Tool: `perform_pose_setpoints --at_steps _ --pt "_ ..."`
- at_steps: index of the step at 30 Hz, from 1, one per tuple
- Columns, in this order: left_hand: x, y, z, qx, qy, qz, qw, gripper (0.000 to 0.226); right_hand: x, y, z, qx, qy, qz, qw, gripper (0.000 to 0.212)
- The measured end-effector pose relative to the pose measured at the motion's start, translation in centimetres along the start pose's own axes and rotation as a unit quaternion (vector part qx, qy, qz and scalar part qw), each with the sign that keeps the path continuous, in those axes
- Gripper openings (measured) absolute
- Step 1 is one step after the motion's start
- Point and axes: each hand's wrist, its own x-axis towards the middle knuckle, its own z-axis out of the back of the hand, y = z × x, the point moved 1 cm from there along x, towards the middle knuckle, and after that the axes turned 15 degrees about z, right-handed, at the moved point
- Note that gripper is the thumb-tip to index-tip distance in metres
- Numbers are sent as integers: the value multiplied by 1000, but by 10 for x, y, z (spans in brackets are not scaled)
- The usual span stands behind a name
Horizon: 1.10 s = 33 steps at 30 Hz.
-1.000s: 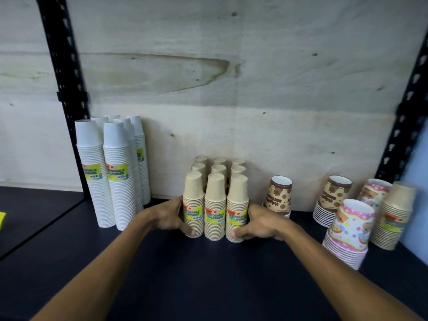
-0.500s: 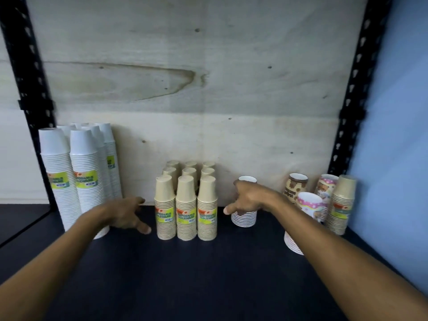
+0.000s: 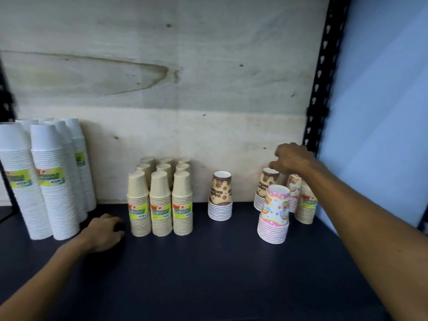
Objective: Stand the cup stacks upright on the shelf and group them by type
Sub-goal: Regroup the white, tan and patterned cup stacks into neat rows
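Several tall white cup stacks [image 3: 55, 186] stand at the far left. Beside them several beige labelled stacks [image 3: 159, 205] form a tight block. A brown patterned stack [image 3: 220, 200] stands alone in the middle. At the right, a second brown patterned stack [image 3: 266, 186], a pink patterned stack [image 3: 275, 214] in front, another pink one [image 3: 293, 191] and a beige stack [image 3: 305, 207] cluster together. My right hand [image 3: 291, 158] hovers over the second brown stack, fingertips pinched on its top rim. My left hand [image 3: 104, 232] rests palm down on the shelf, holding nothing.
The dark shelf board [image 3: 208, 274] stretches toward me. A plywood back panel [image 3: 185, 100] closes the rear. A black perforated upright [image 3: 322, 77] and a pale blue wall [image 3: 382, 112] bound the right side.
My right hand left the middle brown stack and moved right to the second brown stack. My left hand dropped from the beige block onto the shelf. The view shifted right.
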Motion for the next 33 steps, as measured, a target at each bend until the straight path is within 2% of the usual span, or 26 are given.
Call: perform_pose_setpoints --at_steps 4,7,13,18,25,30,33 --pt "-9 -8 -14 5 -48 29 998 50 -12 -29 -24 -50 33 -86 994 64" --pt "-15 -9 -21 -15 -66 33 997 48 -18 -44 -41 -40 24 -122 991 64" --pt "-14 -2 -23 -45 -68 31 996 46 -18 -58 -52 -17 -41 -109 993 42" --pt "-16 -9 -24 -65 -88 47 993 40 -12 -65 -34 -7 -57 -104 993 40" --pt "-19 -7 -29 -71 -111 40 990 38 4 -41 34 8 -146 -45 988 48" --pt "-22 -5 -29 -82 -110 30 990 42 -3 18 68 -21 -265 73 961 48" --pt "-22 -5 -28 -82 -110 30 990 44 -13 65 72 6 -277 133 952 56"
